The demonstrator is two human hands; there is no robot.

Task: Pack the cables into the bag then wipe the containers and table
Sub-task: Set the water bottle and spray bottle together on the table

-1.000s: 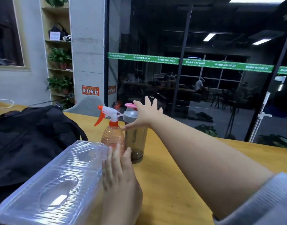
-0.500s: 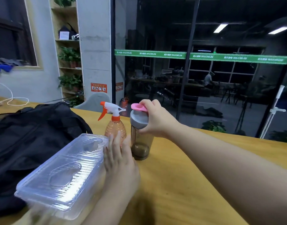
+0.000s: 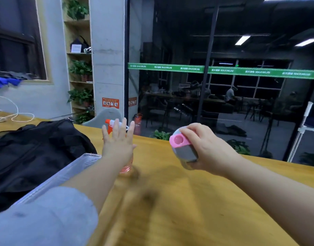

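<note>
My right hand point(image 3: 204, 148) grips a shaker bottle point(image 3: 185, 150) with a grey lid and pink cap, lifted off the wooden table point(image 3: 179, 210) and tilted toward me. My left hand point(image 3: 118, 146) is spread with straight fingers in front of the orange spray bottle point(image 3: 111, 124), whose white and orange nozzle shows behind the fingers; I cannot tell if it touches. A clear plastic container point(image 3: 63, 174) lies under my left forearm. The black bag point(image 3: 33, 153) sits at the left.
A white cable point(image 3: 19, 116) lies on the table at the far left. A grey chair back point(image 3: 106, 115) stands beyond the table's far edge. Glass wall and plants lie behind.
My right hand closed on the shaker bottle, lifted it and carried it right, tilting it. My left hand left the clear container and rose with fingers spread toward the spray bottle.
</note>
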